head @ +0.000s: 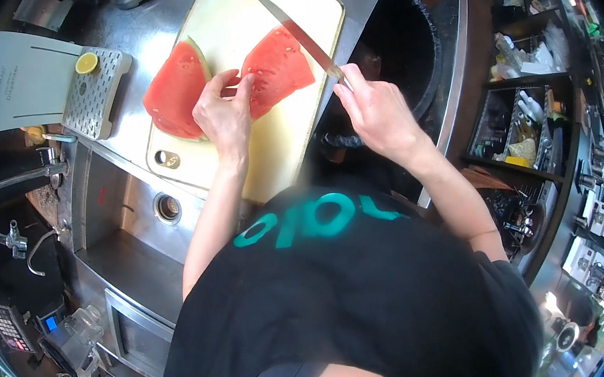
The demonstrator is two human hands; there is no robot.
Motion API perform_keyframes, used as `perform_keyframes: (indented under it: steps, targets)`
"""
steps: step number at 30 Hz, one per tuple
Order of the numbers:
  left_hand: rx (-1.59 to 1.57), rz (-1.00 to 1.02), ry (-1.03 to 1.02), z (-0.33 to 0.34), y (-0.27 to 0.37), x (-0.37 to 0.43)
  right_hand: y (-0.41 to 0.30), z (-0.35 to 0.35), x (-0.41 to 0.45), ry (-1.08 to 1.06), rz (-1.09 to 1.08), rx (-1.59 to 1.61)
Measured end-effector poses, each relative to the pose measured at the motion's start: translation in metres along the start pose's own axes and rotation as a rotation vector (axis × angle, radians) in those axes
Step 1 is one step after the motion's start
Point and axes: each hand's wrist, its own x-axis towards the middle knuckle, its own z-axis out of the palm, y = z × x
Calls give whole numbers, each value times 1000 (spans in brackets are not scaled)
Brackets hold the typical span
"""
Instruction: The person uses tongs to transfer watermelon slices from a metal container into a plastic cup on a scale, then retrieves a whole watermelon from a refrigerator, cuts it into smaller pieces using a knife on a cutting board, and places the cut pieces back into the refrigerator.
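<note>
Two pieces of red watermelon lie on a pale plastic cutting board (253, 4). My left hand (227, 107) is between them, its thumb and fingertips at the near left edge of the right watermelon piece (278, 74); whether it pinches the flesh is hard to tell. The left watermelon piece (174, 94), with green rind on its edge, sits beside that hand. My right hand (376, 107) grips the handle of a long kitchen knife (298, 35). The blade points up and to the left, over the right-hand piece, and looks reddish along its middle.
A halved lemon (86, 63) rests on the perforated drip tray (96, 94) of a white dispenser at the left. Nearer stand a steel sink (131, 208) with its drain and a curved faucet (21, 178). A dark round bin (403, 43) is right of the counter, beside shelves of supplies.
</note>
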Motion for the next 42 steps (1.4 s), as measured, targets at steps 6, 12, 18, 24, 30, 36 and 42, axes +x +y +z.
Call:
perform_keyframes:
  steps: [6, 12, 18, 24, 30, 36, 42]
  targets:
    - [17, 323, 107, -34, -17, -29, -32, -12, 4, 102, -42, 113]
    - [-628, -122, -115, -126, 34, -93, -136, -21, 32, 63, -579, 221]
    - [-1366, -573, 437, -202, -50, -138, -245, 93, 47, -727, -1105, -81]
    - [-1614, -897, 385, -282, -156, -144, -363, 277, 276, 101, -1328, -532]
    - [-1781, -811, 469, -298, -205, -91, -431, 338, 320, -13, -1356, -826]
    - [-1818, -936, 575, -301, -211, -45, -403, 368, 359, 95, -1458, -900]
    - [-1536, -985, 407, -297, -203, -54, -403, 361, 361, -260, -1342, -294]
